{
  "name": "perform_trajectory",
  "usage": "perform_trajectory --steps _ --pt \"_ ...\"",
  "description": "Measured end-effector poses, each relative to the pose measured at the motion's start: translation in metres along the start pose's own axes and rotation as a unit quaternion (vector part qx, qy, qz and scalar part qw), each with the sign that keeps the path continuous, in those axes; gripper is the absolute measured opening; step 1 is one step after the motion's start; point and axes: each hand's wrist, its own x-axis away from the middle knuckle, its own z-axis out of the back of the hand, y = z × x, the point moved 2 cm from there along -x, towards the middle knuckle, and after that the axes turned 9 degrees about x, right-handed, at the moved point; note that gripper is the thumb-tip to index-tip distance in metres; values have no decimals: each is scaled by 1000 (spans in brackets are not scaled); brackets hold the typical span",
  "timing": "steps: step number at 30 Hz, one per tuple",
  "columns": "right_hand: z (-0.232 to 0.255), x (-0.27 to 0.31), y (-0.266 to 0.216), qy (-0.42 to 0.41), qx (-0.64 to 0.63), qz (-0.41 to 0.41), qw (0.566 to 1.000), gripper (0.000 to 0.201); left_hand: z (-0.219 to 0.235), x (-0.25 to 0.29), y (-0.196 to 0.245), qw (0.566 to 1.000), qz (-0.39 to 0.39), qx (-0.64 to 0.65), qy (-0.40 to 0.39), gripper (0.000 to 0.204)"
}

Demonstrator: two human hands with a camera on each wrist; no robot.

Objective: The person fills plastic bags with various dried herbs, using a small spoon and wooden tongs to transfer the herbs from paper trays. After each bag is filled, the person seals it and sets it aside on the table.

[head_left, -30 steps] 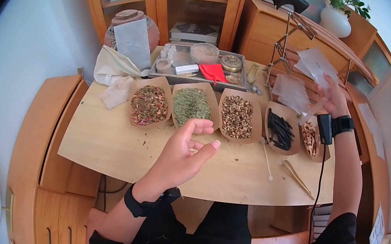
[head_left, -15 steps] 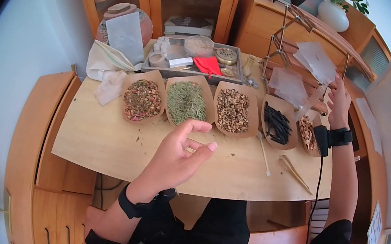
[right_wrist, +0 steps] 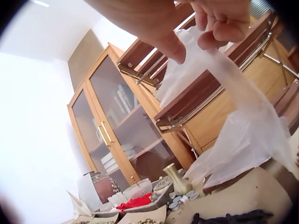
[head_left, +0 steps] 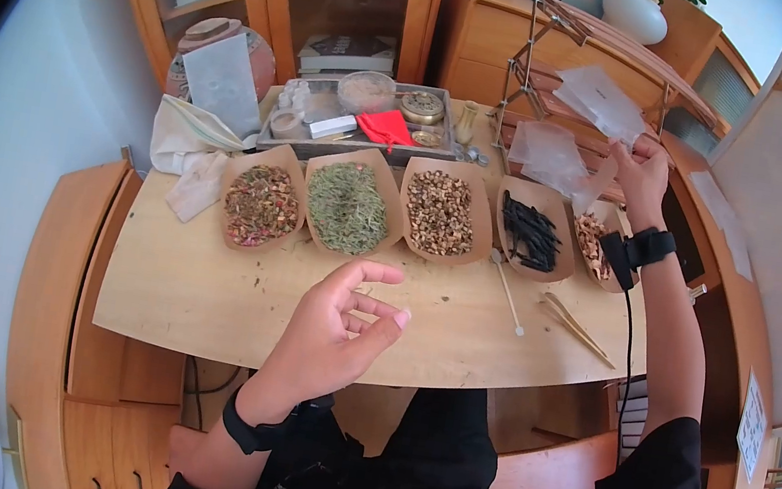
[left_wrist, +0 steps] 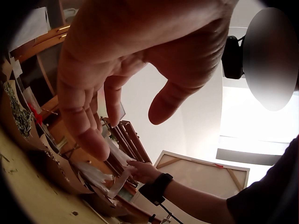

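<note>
So right hand (head_left: 645, 183) pinches one filmy bag (head_left: 597, 182) upper right, left hand (head_left: 325, 336) hangs loosely open lower centre, five trays (head_left: 481, 209) mid-frame.

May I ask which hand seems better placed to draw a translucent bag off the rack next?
Probably the right hand: its fingers pinch a translucent bag beside the rack; the left hand hovers empty near the table's front edge.
</note>
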Motion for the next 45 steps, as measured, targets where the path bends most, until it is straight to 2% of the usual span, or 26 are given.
perform_trajectory --steps 2,9,12,13,14,15,16,17,19,24,25,26,27,29,30,31,32,33,35,36,37,38,39,41,43,45 --pt "-2 -8 2 109 11 45 993 56 3 1 1 1000 1 9 3 38" --pt "-7 -27 21 80 32 8 996 48 10 -5 2 1000 12 8 -1 36" --pt "27 14 -12 -8 -102 -28 994 43 16 -3 2 999 29 27 15 35" --pt "32 21 -4 -10 -95 -33 995 43 19 -2 1 998 33 38 28 35" --pt "36 27 2 -39 -73 17 996 37 21 -3 -4 997 -41 35 51 30" --pt "39 35 6 -68 -52 68 994 32 25 -2 -5 997 -36 38 49 30" --pt "50 57 -5 -122 -29 85 989 21 34 0 -4 996 -58 -24 64 23" --pt "63 83 -21 -140 34 127 981 17 41 1 -2 990 -82 -87 78 17" --pt "73 118 -31 -198 89 142 966 15 55 4 -1 988 -71 -105 93 11" --pt "71 154 -23 -186 97 154 965 15 68 5 3 983 -68 -127 114 11" --pt "71 154 -26 -178 91 154 968 15 70 5 4 977 -30 -181 105 12" --pt "70 152 -30 -165 92 158 969 16 73 3 5 967 4 -234 96 14" --pt "71 147 -34 -157 94 162 970 16 75 2 8 968 -4 -232 95 14" --pt "70 135 -45 -162 85 167 969 16 78 3 7 969 98 -215 77 14" --pt "71 130 -56 -162 84 157 971 14 72 3 6 970 90 -213 79 14" --pt "69 123 -61 -154 85 162 971 14 63 3 7 972 -24 -194 130 24" --pt "67 115 -64 -125 86 202 968 13 59 4 8 959 -137 -171 180 35" --pt "64 108 -67 -96 88 241 962 12 63 5 6 958 -146 -169 179 35" --pt "57 90 -69 -89 88 241 963 11 78 4 1 948 -116 -257 150 54" --pt "53 79 -68 -27 112 256 960 10 83 3 -2 956 -108 -226 155 42" --pt "47 67 -65 34 136 270 953 9 85 3 -1 955 -111 -228 155 42" --pt "42 49 -59 58 205 298 931 13 88 2 -1 968 -80 -191 143 36" --pt "38 37 -58 57 202 297 931 13 90 3 -2 978 -47 -154 131 31" --pt "34 18 -61 186 266 320 890 32 88 4 -1 979 -51 -151 130 26" --pt "26 -6 -52 104 289 237 922 44 84 4 -4 978 -52 -150 138 22" --pt "10 -35 -29 24 255 228 940 47 84 7 -9 979 -62 -158 116 23"
